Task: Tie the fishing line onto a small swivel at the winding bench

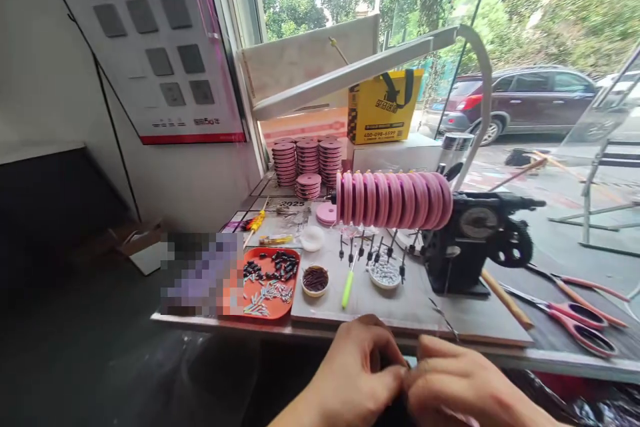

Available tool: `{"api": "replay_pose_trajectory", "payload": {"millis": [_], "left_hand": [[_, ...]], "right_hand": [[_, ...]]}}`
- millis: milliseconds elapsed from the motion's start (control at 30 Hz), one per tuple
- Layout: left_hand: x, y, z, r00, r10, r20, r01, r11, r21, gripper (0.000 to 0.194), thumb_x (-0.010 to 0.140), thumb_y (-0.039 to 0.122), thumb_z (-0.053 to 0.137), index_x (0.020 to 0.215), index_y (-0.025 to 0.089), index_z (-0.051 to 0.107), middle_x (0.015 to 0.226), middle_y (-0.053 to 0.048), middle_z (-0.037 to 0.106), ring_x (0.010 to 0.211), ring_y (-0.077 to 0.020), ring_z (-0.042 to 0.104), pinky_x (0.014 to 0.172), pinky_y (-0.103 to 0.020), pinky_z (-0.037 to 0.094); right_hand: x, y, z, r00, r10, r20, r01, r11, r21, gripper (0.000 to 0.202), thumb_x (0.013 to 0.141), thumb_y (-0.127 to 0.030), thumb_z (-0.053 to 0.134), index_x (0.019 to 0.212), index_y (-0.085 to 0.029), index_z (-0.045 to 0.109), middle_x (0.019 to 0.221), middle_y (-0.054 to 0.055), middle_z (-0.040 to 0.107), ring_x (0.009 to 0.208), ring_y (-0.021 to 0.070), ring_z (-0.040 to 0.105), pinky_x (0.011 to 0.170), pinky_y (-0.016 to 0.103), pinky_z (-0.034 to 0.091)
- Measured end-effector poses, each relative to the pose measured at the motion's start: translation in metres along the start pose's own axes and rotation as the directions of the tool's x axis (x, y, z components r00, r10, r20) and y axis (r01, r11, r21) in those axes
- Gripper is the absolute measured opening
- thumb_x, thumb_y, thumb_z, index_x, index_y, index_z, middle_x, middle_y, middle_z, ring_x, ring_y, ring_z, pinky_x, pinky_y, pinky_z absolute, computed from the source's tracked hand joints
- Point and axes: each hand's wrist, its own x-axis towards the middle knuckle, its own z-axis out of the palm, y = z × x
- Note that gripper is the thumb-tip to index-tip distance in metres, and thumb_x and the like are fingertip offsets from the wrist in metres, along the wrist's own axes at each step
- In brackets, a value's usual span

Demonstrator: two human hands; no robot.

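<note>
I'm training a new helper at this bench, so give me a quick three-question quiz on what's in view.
1. True or false: the row of pink spools sits on the black winding machine.
2. What colour is the tray of small parts?
3. Where do the scissors lie: A, left of the machine; B, right of it; C, on the tray?

Key
1. True.
2. Orange-red.
3. B. Meanwhile the left hand and right hand pinch something small and dark at the table edge.

The worktable (400,310) bears an orange tray (265,310), pink-handled scissors (575,323), a black machine (465,247).
</note>
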Motion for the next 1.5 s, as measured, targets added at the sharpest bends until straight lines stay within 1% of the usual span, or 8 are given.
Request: {"api": "replay_pose_trajectory", "payload": {"millis": [233,400,567,667,833,1067,1333,1500], "left_hand": [[-0.009,-0.037,0.028,0.695,0.626,-0.353,-0.363,0.730,0.580,0.018,0.084,0.010,0.044,0.075,0.017,0.058,0.078,-0.004,0.056,0.059,-0.0100,0.056,0.053,-0.019,0.044],[-0.003,-0.038,0.026,0.397,0.899,-0.183,-0.337,0.329,0.882,0.018,0.078,0.000,0.049,0.076,0.013,0.061,0.074,-0.007,0.064,0.054,-0.0121,0.058,0.051,-0.020,0.048],[0.004,-0.027,0.012,0.288,0.953,0.093,-0.466,0.055,0.883,0.018,0.070,-0.005,0.049,0.069,0.005,0.064,0.069,-0.013,0.069,0.046,-0.0141,0.054,0.042,-0.024,0.045],[0.004,-0.024,0.010,0.381,0.921,0.084,-0.565,0.160,0.810,0.021,0.066,-0.004,0.046,0.065,0.008,0.064,0.063,-0.011,0.068,0.049,-0.0152,0.056,0.044,-0.024,0.045],[0.004,-0.013,0.008,0.995,-0.011,-0.099,-0.008,0.982,-0.191,0.005,0.056,0.014,0.057,0.051,0.016,0.057,0.053,0.002,0.054,0.042,-0.0076,0.042,0.038,-0.019,0.033],[0.008,-0.004,0.003,0.895,-0.364,0.260,0.446,0.699,-0.559,0.004,0.047,0.016,0.057,0.049,0.014,0.055,0.038,0.008,0.038,0.037,-0.0034,0.029,0.039,-0.016,0.028],[0.006,-0.004,0.002,0.906,-0.366,0.215,0.422,0.731,-0.536,0.006,0.047,0.016,0.060,0.052,0.013,0.058,0.046,0.005,0.048,0.039,-0.0046,0.037,0.041,-0.018,0.029],[-0.005,-0.009,0.004,0.997,-0.007,-0.074,-0.004,0.990,-0.141,0.011,0.063,0.022,0.063,0.058,0.013,0.059,0.067,-0.001,0.054,0.051,-0.0090,0.045,0.045,-0.021,0.034]], "right_hand": [[0.019,0.014,-0.002,0.761,0.642,0.091,-0.430,0.394,0.812,0.036,0.075,-0.049,0.071,0.068,-0.015,0.062,0.065,0.001,0.059,0.062,0.0135,0.051,0.060,0.022,0.040],[0.028,0.016,-0.004,0.750,0.646,0.139,-0.437,0.327,0.838,0.040,0.069,-0.049,0.074,0.068,-0.013,0.057,0.060,-0.002,0.051,0.057,0.0095,0.041,0.053,0.019,0.032],[0.032,0.020,-0.006,0.760,0.631,0.157,-0.462,0.355,0.812,0.043,0.070,-0.052,0.072,0.066,-0.013,0.054,0.056,-0.004,0.046,0.050,0.0074,0.031,0.046,0.019,0.024],[0.030,0.022,-0.005,0.778,0.612,0.145,-0.456,0.390,0.800,0.043,0.072,-0.053,0.069,0.067,-0.013,0.053,0.058,-0.002,0.047,0.052,0.0087,0.034,0.048,0.021,0.027],[0.010,0.005,-0.011,0.916,0.395,-0.073,-0.325,0.835,0.444,0.008,0.087,-0.025,0.055,0.083,-0.017,0.056,0.077,0.001,0.052,0.065,0.0123,0.046,0.057,0.021,0.038],[-0.020,0.008,-0.002,0.975,-0.185,0.128,0.222,0.877,-0.426,0.032,0.096,-0.007,0.030,0.086,-0.011,0.060,0.062,0.002,0.052,0.052,0.0164,0.041,0.051,0.030,0.037],[-0.013,0.009,0.007,0.969,-0.217,0.117,0.246,0.850,-0.466,0.050,0.100,-0.011,0.013,0.085,-0.013,0.060,0.065,0.003,0.057,0.053,0.0158,0.047,0.056,0.031,0.039],[0.004,0.000,-0.001,0.991,0.081,-0.103,-0.082,0.997,-0.001,0.047,0.103,-0.035,0.025,0.073,-0.017,0.056,0.064,0.002,0.060,0.056,0.0132,0.050,0.053,0.022,0.040]]}}
